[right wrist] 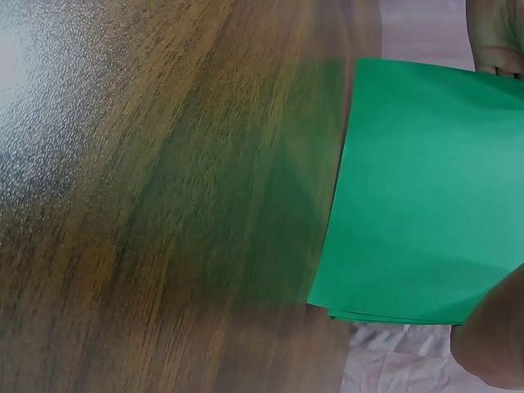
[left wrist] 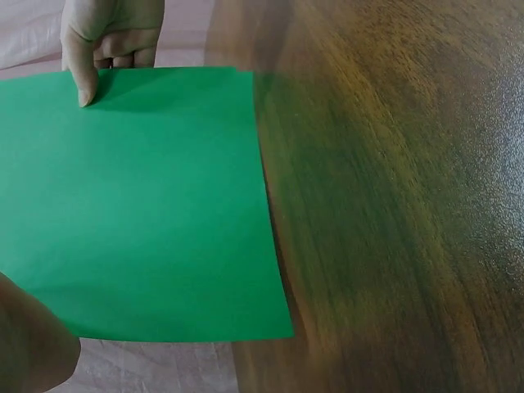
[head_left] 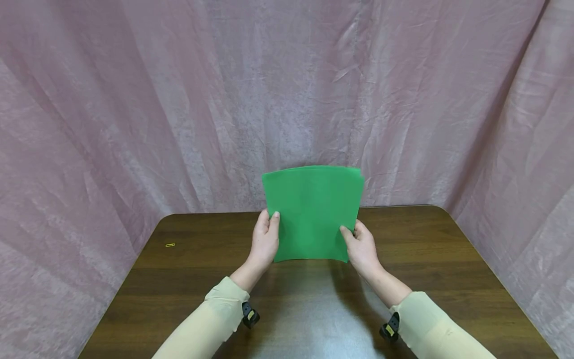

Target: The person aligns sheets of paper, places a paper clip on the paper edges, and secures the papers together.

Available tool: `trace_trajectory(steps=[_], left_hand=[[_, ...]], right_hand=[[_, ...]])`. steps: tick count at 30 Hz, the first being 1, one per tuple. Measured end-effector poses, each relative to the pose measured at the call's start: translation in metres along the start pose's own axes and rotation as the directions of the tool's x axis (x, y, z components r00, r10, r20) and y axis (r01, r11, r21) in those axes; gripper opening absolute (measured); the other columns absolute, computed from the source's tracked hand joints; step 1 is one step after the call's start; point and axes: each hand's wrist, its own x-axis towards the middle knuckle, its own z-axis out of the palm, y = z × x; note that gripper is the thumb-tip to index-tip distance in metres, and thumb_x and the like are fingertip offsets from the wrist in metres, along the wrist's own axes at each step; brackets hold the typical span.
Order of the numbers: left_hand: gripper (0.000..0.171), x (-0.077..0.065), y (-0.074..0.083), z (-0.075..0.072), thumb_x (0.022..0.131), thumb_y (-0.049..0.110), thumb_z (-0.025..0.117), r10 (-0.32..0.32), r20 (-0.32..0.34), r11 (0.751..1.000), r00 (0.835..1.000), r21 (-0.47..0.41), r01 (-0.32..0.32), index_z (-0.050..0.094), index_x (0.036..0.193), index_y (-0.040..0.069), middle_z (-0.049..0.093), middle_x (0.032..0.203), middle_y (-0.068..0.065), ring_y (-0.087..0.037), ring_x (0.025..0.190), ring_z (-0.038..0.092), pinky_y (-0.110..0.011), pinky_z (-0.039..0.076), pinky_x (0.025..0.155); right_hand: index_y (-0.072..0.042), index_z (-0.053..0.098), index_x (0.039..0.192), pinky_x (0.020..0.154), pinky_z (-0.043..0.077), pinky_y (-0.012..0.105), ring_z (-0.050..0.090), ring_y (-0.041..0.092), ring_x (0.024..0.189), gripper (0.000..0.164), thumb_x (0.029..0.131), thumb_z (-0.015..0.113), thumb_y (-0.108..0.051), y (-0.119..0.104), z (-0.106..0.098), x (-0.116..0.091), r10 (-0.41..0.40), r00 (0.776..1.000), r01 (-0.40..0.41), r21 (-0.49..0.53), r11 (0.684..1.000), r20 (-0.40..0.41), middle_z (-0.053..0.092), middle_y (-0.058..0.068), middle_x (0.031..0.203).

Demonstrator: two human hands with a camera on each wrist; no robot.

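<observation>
A small stack of green paper sheets [head_left: 314,209] is held up above the table, its face toward the head camera. My left hand [head_left: 266,238] grips the left edge, thumb on the front and fingers behind. On the opposite edge my right hand [head_left: 361,248] pinches the sheets the same way, a little lower. In the right wrist view, the lower corner of the paper [right wrist: 417,196] shows several layers slightly out of line. The left wrist view shows the paper [left wrist: 147,205] stretched between both hands, with the right thumb lying flat on it.
A brown wood-grain table [head_left: 202,279] with rounded far corners lies beneath the hands. Toward its far left is a small yellow paper clip [head_left: 170,245]. Pink curtains [head_left: 202,99] hang behind the table and along its sides.
</observation>
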Motion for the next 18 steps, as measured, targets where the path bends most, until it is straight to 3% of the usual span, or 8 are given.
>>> trace_trajectory(steps=[5,11,18], left_hand=[[0.033,-0.0006,-0.0012,-0.0003,0.113,0.02,0.041,0.006,-0.012,1.0,1.0,0.004,-0.006,0.05,0.138,0.003,0.06,0.128,-0.016,-0.029,0.116,0.058,-0.05,0.049,0.1],[0.032,-0.002,-0.0048,-0.001,0.113,0.025,0.041,-0.02,0.013,1.0,1.0,-0.015,0.02,0.049,0.137,0.005,0.06,0.126,-0.015,-0.032,0.111,0.063,-0.056,0.054,0.093],[0.031,-0.0028,-0.0061,0.0007,0.113,0.023,0.041,-0.02,0.02,0.999,1.0,-0.025,0.021,0.049,0.136,0.004,0.06,0.127,-0.017,-0.033,0.113,0.062,-0.056,0.053,0.094]], right_hand=[[0.002,0.061,0.124,0.09,0.057,0.053,0.068,0.035,0.105,0.023,0.108,0.052,-0.011,0.0,-0.0004,-0.0009,-0.001,1.0,0.001,-0.02,1.0,-0.001,0.068,0.022,0.117],[0.001,0.061,0.127,0.093,0.056,0.052,0.067,0.035,0.11,0.026,0.109,0.052,-0.015,0.0053,-0.0015,-0.0007,0.013,1.0,-0.011,-0.058,0.998,0.025,0.067,0.023,0.121],[0.0,0.06,0.128,0.095,0.055,0.051,0.067,0.034,0.112,0.026,0.108,0.052,-0.015,0.008,-0.0009,-0.0014,0.026,0.999,-0.025,-0.06,0.998,0.02,0.067,0.021,0.124]])
